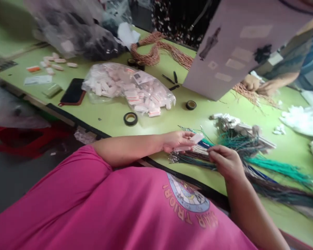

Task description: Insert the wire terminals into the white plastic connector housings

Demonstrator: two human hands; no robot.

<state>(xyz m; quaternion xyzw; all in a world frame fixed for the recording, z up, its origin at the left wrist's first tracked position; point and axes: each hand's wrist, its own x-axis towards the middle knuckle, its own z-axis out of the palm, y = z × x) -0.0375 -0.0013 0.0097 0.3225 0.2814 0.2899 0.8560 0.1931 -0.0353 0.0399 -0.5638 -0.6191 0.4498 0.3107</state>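
My left hand (pixel 178 141) is closed on white plastic connectors (pixel 197 138), one of them jutting past its fingertips. Just to the right, my right hand (pixel 224 158) has its thumb and finger pinched together near the ends of thin white wires (pixel 200 150); the exact thing in the pinch is too small to make out. Beneath and between both hands lie bundles of green, blue and dark wires (pixel 278 166) with bare metal tips. Behind my right hand sits a pile of white connectors with wires attached (pixel 237 126).
Clear bags of white connectors (pixel 130 88) lie beyond my hands, with tape rolls (pixel 130 119), a phone (pixel 73 91) and loose connectors (pixel 58 66) around them. A tall pale panel (pixel 224 52) stands at the back. Another person's hands (pixel 259 85) work on brown wires there.
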